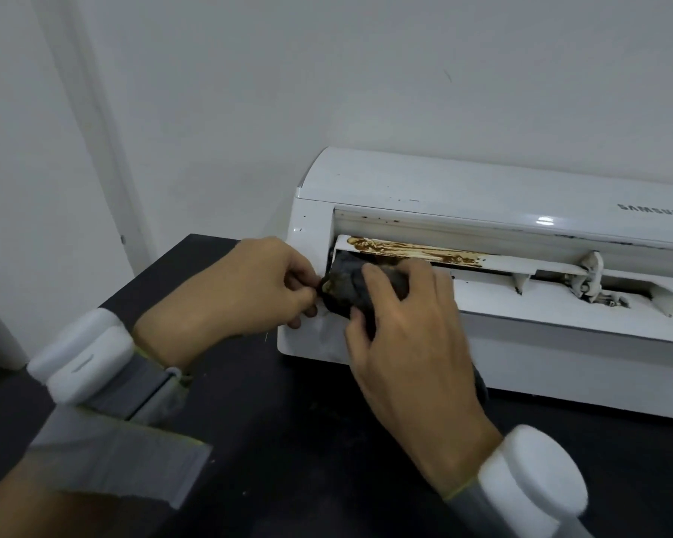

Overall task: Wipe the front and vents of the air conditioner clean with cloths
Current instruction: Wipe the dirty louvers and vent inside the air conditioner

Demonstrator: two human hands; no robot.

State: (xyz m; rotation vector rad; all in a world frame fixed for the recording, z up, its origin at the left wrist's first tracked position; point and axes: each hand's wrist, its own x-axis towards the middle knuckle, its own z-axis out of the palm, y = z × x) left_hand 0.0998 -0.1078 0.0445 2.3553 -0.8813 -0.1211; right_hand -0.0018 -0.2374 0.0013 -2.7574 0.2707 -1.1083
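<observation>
Left hand pinches the left end of a dark grey cloth. The cloth is wadded and dirt-smeared, at the left end of the vent flap. Right hand grips the cloth from above. White AC lies on a black counter, long axis left-right, vent facing the camera. Brown grime streaks the flap.

light: soft, even | glare: spot on air conditioner | edges: blurred, bowed

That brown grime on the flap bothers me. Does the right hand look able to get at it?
Probably yes: the right hand, gripping the cloth, is just below the grime, nothing between.
</observation>
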